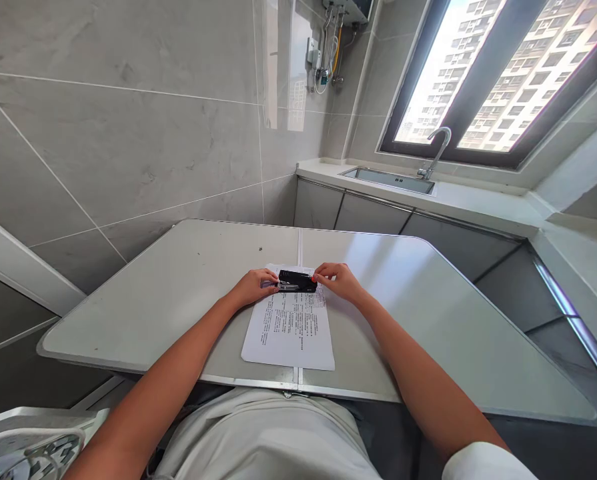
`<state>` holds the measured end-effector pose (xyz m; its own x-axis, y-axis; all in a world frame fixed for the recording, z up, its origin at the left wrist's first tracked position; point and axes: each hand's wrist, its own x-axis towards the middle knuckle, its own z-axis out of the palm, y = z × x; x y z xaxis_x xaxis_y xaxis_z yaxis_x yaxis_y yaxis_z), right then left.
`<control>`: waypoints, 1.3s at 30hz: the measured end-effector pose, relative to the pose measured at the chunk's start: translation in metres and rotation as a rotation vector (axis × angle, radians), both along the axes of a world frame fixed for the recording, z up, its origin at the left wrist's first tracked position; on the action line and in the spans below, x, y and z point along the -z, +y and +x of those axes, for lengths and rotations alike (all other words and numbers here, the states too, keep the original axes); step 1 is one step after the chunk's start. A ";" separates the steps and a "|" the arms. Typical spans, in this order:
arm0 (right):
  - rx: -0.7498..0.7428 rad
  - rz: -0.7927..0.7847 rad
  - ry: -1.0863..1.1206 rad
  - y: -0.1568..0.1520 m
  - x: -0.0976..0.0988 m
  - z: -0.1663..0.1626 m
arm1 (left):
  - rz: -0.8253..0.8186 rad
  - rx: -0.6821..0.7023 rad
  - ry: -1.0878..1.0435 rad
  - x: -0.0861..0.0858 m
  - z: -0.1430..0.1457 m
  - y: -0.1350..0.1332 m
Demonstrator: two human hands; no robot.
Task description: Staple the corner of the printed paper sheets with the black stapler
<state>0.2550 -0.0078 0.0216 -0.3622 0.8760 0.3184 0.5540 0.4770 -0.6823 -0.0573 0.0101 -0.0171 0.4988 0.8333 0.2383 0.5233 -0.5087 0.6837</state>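
Note:
A black stapler lies sideways across the upper part of a printed sheet of paper on the table. My left hand pinches the stapler's left end between thumb and fingers. At its right end, the fingertips of my right hand are closed on the other end, where a small red spot shows. A silvery metal strip is visible along the stapler's lower left side. Whether the paper is one sheet or a stack, I cannot tell.
The pale folding table has a metal seam down its middle. A tiny dark bit lies beyond the paper. Behind are a counter with a sink, a faucet and a window. A white basket stands at lower left.

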 end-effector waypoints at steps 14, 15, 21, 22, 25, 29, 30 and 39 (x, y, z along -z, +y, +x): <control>0.091 -0.132 0.171 -0.007 0.014 -0.008 | -0.108 -0.052 -0.108 0.002 0.001 -0.005; 0.083 -0.114 0.185 -0.007 0.019 -0.013 | -0.112 -0.053 -0.111 0.002 0.001 -0.005; 0.018 -0.034 0.013 -0.009 0.039 -0.043 | -0.186 -0.062 -0.165 -0.008 0.003 -0.011; 0.024 0.002 0.018 -0.012 0.040 -0.044 | -0.230 -0.089 -0.245 -0.010 0.006 -0.013; 0.046 0.291 0.077 -0.021 0.040 -0.040 | -0.545 -0.145 -0.727 -0.016 0.014 -0.014; -0.058 0.670 -0.073 -0.037 0.032 -0.033 | -1.112 0.049 -0.961 -0.016 0.019 -0.015; -0.112 0.702 -0.141 -0.041 0.030 -0.033 | -1.182 0.082 -0.977 -0.016 0.018 -0.016; -0.214 0.810 -0.294 -0.048 0.024 -0.047 | -1.293 0.051 -1.138 -0.006 0.011 -0.014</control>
<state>0.2081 -0.0557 -0.0023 -0.6572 0.3261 0.6795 0.4969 0.8654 0.0653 -0.0461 -0.0038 -0.0107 0.5981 0.7443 -0.2971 -0.4741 0.6275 0.6176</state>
